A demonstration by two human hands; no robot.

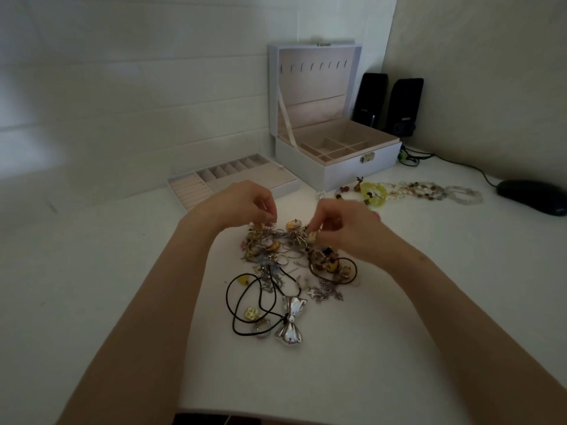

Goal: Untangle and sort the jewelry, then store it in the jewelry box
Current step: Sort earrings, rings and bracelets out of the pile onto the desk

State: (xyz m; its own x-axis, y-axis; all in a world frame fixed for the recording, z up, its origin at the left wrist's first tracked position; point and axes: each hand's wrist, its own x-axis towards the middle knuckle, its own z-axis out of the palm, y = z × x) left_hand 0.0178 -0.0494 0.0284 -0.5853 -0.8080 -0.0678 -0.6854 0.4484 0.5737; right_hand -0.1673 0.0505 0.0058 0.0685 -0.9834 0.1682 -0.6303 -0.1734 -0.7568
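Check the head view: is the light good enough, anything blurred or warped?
Head view: dim and underexposed, darkest at the corners; wide-angle distortion bows the seams of the white wall; the tangled pile of mixed metal jewelry is soft; the shiny silver bow-shaped pendant catches glare; the open white jewelry box reads clearly.

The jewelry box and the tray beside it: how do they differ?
The jewelry box is deep, with a raised lid; the tray is shallow and lidless. The box has squarish compartments; the tray has narrow slots and ridged rows. The box carries a metal latch; the tray shows none. Both are white outside, pale pink inside.
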